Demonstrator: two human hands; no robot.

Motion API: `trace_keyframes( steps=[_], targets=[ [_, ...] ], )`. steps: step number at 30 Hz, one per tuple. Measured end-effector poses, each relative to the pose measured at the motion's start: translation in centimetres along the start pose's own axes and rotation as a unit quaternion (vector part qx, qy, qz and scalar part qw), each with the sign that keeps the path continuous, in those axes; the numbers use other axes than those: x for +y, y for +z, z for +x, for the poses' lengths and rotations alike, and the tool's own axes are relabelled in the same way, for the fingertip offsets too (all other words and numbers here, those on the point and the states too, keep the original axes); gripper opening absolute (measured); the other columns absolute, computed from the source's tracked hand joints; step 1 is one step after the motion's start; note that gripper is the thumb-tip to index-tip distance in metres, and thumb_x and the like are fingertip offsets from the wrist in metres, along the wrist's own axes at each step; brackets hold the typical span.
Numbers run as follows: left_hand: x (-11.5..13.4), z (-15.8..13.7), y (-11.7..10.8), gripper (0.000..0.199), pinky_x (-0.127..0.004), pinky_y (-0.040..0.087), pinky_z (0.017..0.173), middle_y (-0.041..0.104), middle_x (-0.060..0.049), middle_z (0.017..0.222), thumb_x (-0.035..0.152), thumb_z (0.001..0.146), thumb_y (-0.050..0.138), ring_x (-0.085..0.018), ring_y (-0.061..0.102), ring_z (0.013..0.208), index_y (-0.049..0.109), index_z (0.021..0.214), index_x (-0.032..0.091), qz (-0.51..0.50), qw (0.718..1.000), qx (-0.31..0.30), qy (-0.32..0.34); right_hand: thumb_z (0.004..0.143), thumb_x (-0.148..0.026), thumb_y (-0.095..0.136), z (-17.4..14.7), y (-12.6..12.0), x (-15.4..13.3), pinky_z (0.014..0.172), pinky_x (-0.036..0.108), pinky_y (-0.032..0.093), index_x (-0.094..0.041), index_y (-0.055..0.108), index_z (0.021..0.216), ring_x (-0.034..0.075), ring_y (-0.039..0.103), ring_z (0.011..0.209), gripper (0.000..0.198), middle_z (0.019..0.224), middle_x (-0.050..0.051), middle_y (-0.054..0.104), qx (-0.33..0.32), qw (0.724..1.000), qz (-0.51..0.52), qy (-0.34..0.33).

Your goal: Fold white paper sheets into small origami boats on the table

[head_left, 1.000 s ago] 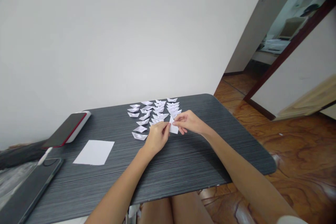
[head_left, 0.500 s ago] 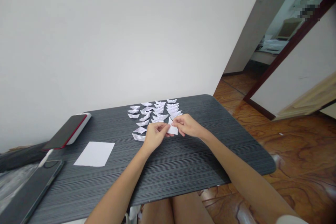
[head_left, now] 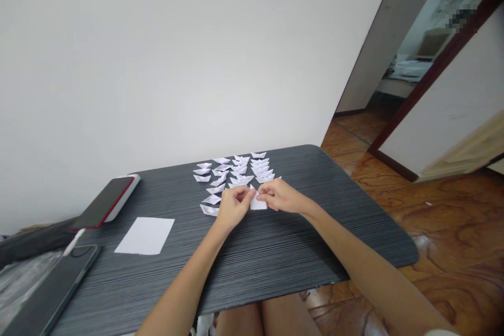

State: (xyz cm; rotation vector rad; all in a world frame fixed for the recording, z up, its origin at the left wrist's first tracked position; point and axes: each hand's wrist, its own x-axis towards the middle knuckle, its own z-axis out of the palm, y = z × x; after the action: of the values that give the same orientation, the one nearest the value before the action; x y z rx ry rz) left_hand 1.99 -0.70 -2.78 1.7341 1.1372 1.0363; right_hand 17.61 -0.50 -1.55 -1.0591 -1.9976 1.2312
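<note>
Holding one small folded paper (head_left: 258, 205) between pinched-together fingers, the left hand (head_left: 233, 207) and right hand (head_left: 281, 197) have barely shifted; folding apparently continues.

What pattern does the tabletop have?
Fine lighter streaks on dark grey; the tabletop shows best in the head view.

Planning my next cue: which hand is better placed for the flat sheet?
Likely the left hand: the flat sheet lies to its left, with the right hand farther away. Both hold the folded paper.
</note>
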Motion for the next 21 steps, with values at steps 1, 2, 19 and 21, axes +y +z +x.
trace_keyframes(
  steps=[1,2,19,21],
  targets=[
    [-0.1,0.0,0.0,0.025,-0.018,0.032,0.042,0.053,0.002,0.050,0.033,0.072,0.051,-0.007,0.044,0.042,0.055,0.060,0.012,0.012,1.000,0.011,0.015,0.075,-0.023,0.047,0.0,0.1,0.0,0.037,0.016,0.031,-0.014,0.049,0.060,0.006,0.040,0.033,0.018,0.039,-0.005,0.044,0.009,1.000,-0.016,-0.002],
    [-0.1,0.0,0.1,0.024,-0.018,0.032,0.044,0.052,0.002,0.051,0.033,0.071,0.052,-0.007,0.045,0.045,0.055,0.061,0.012,0.024,0.999,0.024,0.029,0.075,-0.024,0.047,0.0,0.2,0.1,0.037,0.016,0.031,-0.014,0.048,0.059,0.006,0.041,0.034,0.019,0.039,-0.005,0.044,0.015,0.999,-0.030,-0.004],
    [0.4,0.5,-1.3,0.020,-0.025,0.041,0.077,0.063,-0.005,0.087,0.025,0.074,0.054,-0.015,0.056,0.085,0.065,0.087,0.017,-0.149,0.987,0.010,0.055,0.076,-0.028,0.048,0.5,0.1,0.0,0.038,0.016,0.027,-0.013,0.049,0.069,0.003,0.037,0.036,0.017,0.049,-0.005,0.043,0.010,0.993,0.120,-0.021],
    [0.0,0.6,-1.2,0.017,-0.026,0.041,0.078,0.064,-0.005,0.086,0.024,0.072,0.056,-0.016,0.056,0.085,0.066,0.083,0.016,-0.151,0.987,0.031,0.052,0.074,-0.029,0.051,0.6,0.3,0.0,0.037,0.017,0.029,-0.013,0.051,0.075,0.003,0.040,0.037,0.016,0.059,-0.003,0.047,0.052,0.990,0.130,-0.017]
  ],
)
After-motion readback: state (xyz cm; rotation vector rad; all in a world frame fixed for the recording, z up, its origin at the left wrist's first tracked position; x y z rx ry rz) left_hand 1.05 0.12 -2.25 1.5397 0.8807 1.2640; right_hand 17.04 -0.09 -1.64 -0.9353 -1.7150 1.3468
